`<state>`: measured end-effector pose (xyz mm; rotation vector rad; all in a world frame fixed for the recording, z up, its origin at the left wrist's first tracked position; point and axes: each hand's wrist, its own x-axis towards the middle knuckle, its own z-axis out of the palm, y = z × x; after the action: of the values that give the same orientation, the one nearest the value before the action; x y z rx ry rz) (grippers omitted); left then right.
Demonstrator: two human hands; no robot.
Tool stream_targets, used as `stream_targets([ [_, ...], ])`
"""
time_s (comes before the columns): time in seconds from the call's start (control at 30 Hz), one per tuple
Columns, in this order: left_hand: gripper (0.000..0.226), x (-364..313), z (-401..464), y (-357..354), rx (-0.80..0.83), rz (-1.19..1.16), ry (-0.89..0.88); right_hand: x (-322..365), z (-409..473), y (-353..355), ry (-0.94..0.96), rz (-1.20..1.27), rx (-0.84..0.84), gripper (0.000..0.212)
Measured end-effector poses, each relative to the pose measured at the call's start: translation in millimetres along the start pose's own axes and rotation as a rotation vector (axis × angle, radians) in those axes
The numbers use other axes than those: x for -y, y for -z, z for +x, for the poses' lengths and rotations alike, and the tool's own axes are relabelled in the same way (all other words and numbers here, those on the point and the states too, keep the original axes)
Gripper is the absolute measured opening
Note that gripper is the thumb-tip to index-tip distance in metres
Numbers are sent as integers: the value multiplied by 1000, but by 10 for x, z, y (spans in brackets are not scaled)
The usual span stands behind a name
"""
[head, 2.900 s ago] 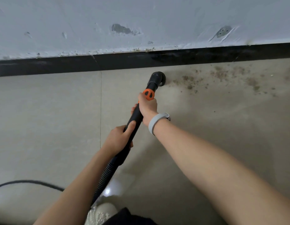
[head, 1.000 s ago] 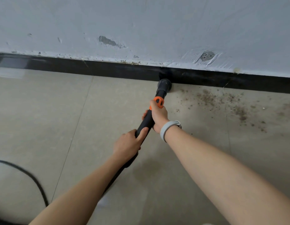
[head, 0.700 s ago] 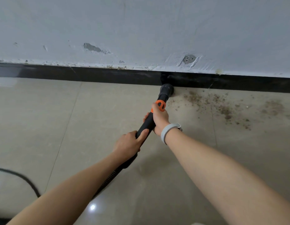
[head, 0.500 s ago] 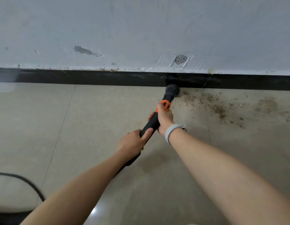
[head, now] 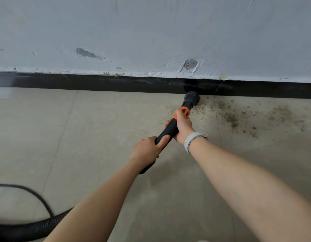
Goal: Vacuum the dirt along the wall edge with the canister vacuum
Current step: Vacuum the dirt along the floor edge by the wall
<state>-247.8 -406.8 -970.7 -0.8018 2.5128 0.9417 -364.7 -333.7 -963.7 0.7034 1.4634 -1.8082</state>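
A: What's changed?

B: The nozzle (head: 191,98) has slid rightward along the black baseboard (head: 99,82); it now sits against it right of centre, at the left edge of the dirt (head: 238,114), below the plugged hole (head: 190,63) in the wall (head: 151,32).

A: Biggest things first?

B: Wall across the top, tiled floor (head: 81,137) below. Dirt scatters to the right, so most of it probably remains.

A: The hose (head: 29,229)?

B: Lower left, trailing behind, a thin cable (head: 29,193) beside it.

A: And the grip?

B: Right hand (head: 183,127) wraps the wand (head: 168,131) near the orange collar (head: 184,111), likely steering; left hand (head: 147,151) curls round it lower, steadying.
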Motion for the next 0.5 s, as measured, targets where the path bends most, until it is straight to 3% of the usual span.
stream_targets([
  [0.5, 56, 996, -677, 349, -146, -151, 218, -823, -438, -938, -102, -164, 191, 16],
])
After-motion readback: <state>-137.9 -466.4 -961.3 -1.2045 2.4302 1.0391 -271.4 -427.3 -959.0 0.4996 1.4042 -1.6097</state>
